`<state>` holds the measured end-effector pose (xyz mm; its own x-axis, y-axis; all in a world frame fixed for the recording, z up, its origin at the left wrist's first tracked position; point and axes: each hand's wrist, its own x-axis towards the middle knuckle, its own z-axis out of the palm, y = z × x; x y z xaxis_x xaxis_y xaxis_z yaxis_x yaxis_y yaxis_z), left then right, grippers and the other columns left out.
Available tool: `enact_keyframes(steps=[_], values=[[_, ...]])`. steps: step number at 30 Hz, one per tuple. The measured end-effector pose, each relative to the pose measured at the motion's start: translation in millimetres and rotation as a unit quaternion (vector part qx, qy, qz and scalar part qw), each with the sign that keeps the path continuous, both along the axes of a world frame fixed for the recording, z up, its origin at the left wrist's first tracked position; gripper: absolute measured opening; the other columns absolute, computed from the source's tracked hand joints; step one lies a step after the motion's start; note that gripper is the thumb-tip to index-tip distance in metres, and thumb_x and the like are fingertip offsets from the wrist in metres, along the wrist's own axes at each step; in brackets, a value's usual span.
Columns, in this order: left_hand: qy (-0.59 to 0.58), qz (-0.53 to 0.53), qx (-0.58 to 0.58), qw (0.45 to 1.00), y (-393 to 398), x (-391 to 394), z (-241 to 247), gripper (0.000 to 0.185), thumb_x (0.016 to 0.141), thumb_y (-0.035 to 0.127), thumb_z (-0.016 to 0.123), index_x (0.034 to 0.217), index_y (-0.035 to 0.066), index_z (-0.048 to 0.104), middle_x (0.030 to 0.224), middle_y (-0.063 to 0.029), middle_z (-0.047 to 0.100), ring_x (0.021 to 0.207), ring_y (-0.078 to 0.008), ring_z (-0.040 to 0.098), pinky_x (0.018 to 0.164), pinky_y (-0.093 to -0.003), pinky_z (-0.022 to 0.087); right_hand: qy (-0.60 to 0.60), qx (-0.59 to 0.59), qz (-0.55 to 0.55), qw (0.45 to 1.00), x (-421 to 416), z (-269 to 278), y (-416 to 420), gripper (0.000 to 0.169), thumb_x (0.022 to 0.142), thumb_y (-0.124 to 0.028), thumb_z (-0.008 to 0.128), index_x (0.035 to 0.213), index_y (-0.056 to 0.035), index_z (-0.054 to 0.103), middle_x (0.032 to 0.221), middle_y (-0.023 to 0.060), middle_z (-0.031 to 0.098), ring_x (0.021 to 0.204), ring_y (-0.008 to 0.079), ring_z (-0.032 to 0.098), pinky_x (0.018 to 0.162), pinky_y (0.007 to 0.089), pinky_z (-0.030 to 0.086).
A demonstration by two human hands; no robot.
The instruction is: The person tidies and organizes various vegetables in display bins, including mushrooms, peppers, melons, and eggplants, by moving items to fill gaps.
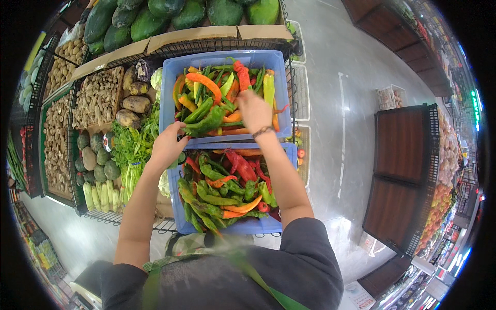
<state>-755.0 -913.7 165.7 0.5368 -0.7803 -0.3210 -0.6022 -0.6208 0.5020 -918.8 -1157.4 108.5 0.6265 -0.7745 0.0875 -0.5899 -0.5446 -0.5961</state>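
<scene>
Two blue plastic crates hold chili peppers in front of me, the far crate (285,64) and the near crate (180,228). My left hand (169,144) is at the far crate's left front corner, its fingertips by the tip of a large green pepper (207,123). Whether they grip it or only touch it cannot be told. Over the right part of that crate reaches my right hand (255,110), blurred and palm down, with its fingers hidden. A wrinkled red pepper (242,75) extends just beyond it. Green, red and orange peppers (228,193) fill the near crate.
Left of the crates lie leafy celery (133,170), small green squashes (102,157), and ginger (97,97). Watermelons (186,15) sit behind a cardboard-edged wire rack (193,37). White baskets (300,93) stand along the right side, next to the floor aisle (337,128). Brown display stands (403,147) are farther right.
</scene>
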Motion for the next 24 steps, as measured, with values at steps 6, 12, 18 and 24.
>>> enact_keyframes(steps=[6,12,18,24], values=[[0.025,0.006,-0.039,0.999,-3.4,-4.3,-7.0,0.040,0.095,0.020,0.069,0.131,0.005,0.062,0.117,-0.0142,0.073,0.107,-0.0341,0.069,0.093,-0.0425,0.054,0.236,-0.059,-0.155,0.957,-19.7,-52.9,-58.0,0.028,0.101,-0.027,0.056,0.102,-0.0004,0.066,0.087,0.0172,0.078,0.081,0.0337,0.078,0.070,0.0458,0.062],[0.052,0.056,-0.150,0.986,-13.1,-17.5,13.0,0.030,0.097,0.015,0.065,0.126,0.005,0.067,0.110,-0.0133,0.074,0.090,-0.0251,0.070,0.081,-0.0385,0.054,0.113,0.005,-0.146,0.983,-28.4,-30.8,-38.2,0.029,0.096,-0.029,0.060,0.097,-0.0015,0.068,0.087,0.0241,0.075,0.082,0.0423,0.074,0.075,0.0516,0.058],[0.220,0.050,-0.205,0.952,-33.5,-25.0,22.8,0.028,0.102,0.018,0.065,0.126,0.004,0.067,0.103,-0.0061,0.071,0.091,-0.0139,0.064,0.076,-0.0309,0.050,-0.069,-0.006,-0.124,0.990,-35.6,-2.4,5.9,0.023,0.096,-0.027,0.065,0.101,-0.0049,0.065,0.084,0.0222,0.073,0.080,0.0441,0.071,0.072,0.0534,0.055],[0.355,0.128,-0.228,0.898,-55.3,-26.6,8.0,0.050,0.107,0.031,0.063,0.142,-0.003,0.055,0.129,-0.0107,0.066,0.098,-0.0130,0.062,0.069,-0.0285,0.053,-0.158,-0.031,0.055,0.985,1.7,19.1,69.1,0.013,0.096,-0.023,0.066,0.097,-0.0102,0.066,0.083,0.0175,0.072,0.071,0.0387,0.071,0.064,0.0484,0.057]])
